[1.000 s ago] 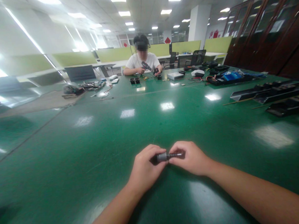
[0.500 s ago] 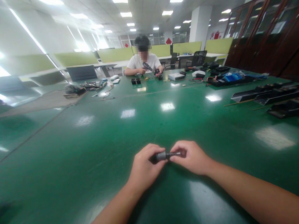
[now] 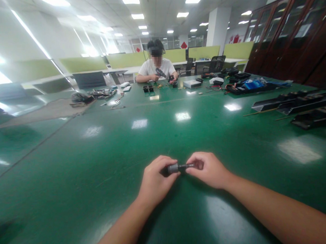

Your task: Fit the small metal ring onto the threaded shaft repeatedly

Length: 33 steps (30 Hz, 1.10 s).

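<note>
Grey-and-black cylindrical tool (image 3: 173, 168) | left hand (image 3: 156, 178): grip round body | right hand (image 3: 207, 170): grip pinching shaft (image 3: 182, 166) | writing: too blurred

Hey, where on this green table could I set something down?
Bare green tabletop lies between your left hand and the small black blocks opposite. Another free patch spans from your right hand to the black rails. It's crowded at the far right, around the blue bundle.

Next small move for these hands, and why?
I'd probably steady the gray cylinder with the left hand and nudge the right hand slightly along the dark shaft. The left grips the cylinder; the right curls around the shaft's outer end, exact contact unclear.
</note>
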Each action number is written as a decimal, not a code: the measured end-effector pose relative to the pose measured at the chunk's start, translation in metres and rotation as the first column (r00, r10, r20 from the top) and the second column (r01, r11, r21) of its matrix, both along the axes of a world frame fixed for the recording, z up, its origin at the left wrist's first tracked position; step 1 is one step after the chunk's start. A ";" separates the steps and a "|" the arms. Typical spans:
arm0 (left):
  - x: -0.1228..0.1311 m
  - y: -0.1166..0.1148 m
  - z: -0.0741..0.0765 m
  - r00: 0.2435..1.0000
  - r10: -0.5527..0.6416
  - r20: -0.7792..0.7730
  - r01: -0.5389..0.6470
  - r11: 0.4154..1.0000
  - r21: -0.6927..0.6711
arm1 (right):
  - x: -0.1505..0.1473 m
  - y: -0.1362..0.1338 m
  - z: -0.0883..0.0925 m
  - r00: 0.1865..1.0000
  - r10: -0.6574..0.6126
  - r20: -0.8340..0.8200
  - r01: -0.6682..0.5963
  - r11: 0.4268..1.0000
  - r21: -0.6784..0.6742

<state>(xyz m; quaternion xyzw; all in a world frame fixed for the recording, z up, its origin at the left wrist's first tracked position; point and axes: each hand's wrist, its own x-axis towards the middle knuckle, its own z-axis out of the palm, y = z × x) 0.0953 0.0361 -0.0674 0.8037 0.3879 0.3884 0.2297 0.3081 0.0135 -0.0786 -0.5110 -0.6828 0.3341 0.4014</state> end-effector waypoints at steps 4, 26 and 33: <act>-0.002 0.002 -0.001 1.000 0.009 0.009 -0.009 1.000 -0.007 | 0.000 0.000 -0.001 1.000 -0.008 -0.011 0.008 1.000 -0.010; -0.006 0.004 0.002 0.994 0.105 -0.028 -0.106 0.994 -0.025 | 0.005 0.001 0.004 0.993 -0.105 -0.052 0.105 0.994 0.007; -0.009 0.017 0.003 0.910 0.391 0.138 -0.350 0.904 -0.247 | 0.016 0.007 0.006 0.870 -0.198 -0.452 0.228 0.974 0.011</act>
